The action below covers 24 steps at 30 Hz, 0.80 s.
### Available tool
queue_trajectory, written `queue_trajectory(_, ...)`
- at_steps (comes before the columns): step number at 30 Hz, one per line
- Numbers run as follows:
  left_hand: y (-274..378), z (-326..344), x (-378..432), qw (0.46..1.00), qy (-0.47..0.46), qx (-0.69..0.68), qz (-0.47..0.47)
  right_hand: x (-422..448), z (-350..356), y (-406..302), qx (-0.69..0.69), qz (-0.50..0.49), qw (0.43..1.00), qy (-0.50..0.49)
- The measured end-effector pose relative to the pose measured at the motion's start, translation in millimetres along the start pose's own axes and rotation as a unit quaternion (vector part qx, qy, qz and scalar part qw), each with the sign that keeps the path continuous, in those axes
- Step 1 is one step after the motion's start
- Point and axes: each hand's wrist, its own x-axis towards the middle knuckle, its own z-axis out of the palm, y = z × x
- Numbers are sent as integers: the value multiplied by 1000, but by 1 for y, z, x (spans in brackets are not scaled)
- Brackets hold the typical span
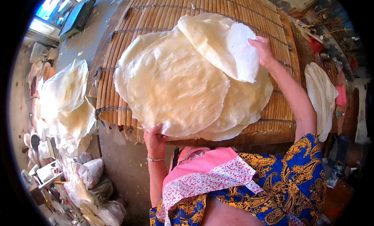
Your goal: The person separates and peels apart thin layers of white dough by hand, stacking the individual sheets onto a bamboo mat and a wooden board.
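Note:
Several thin, round, pale-yellow dough sheets (178, 85) overlap in front of me on a bamboo-slat mat (152, 18). My right hand (262, 50) grips the edge of a folded sheet (222, 45) at the upper right of the pile, thumb on top. The fold shows a whiter underside. At the near left edge of the pile, my left hand (155, 140) pinches the rim of a sheet between thumb and fingers. A bracelet (155, 159) circles my left wrist. The lower sheets are partly hidden under the upper ones.
The mat lies on a wooden table whose front edge (233, 140) is close to my apron (204, 167). More thin sheets (68, 100) hang or lie at the left. A folded pale cloth or sheet (320, 97) lies at the right. Plastic bags (93, 173) crowd the lower left.

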Motion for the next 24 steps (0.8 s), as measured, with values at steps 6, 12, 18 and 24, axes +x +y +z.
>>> queue_trajectory(6,-3,-6,5,1000,-17,-8,-20,-12,4,-14,17,-57,998,-14)
queue_trajectory(12,-1,-2,1,999,-43,13,3,-29,53,-82,-229,-235,941,-89)
queue_trajectory(18,0,-12,0,998,-56,-17,22,-105,194,-54,-453,-537,643,-305)
queue_trajectory(24,5,-6,-15,993,-115,2,4,-184,214,46,-391,-470,711,-348)
